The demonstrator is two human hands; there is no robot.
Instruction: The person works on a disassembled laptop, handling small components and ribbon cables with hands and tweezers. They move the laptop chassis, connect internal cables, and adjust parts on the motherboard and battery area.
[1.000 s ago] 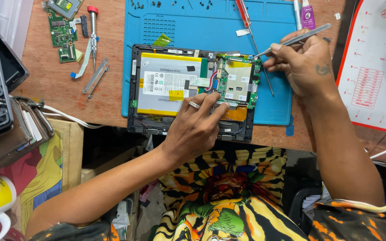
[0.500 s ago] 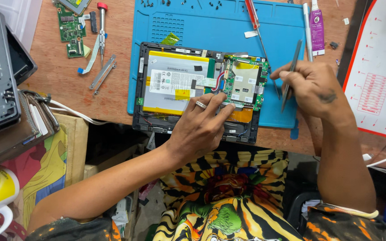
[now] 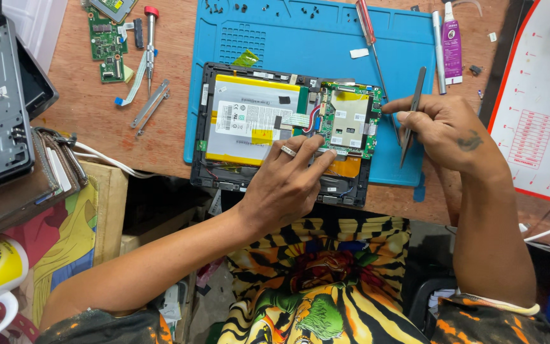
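Left hand [image 3: 284,181] lies flat, fingers spread, on the opened tablet [image 3: 224,178]. Right hand [image 3: 437,130] pinches tweezers [image 3: 413,108] beside the green board [image 3: 349,121]; a white-labelled yellow battery [image 3: 249,118] sits above the left fingers.

An opened tablet [image 3: 275,127] is lying on a work mat [image 3: 326,32] on the table [image 3: 160,140], its circuit board [image 3: 349,121] sitting right of its battery [image 3: 249,118]. The left hand [image 3: 288,181] is resting on the tablet's near edge; the right hand [image 3: 440,130], holding tweezers [image 3: 412,114], is sitting just right of the board. A screwdriver [image 3: 370,38] and a glue tube [image 3: 451,41] are lying behind them.
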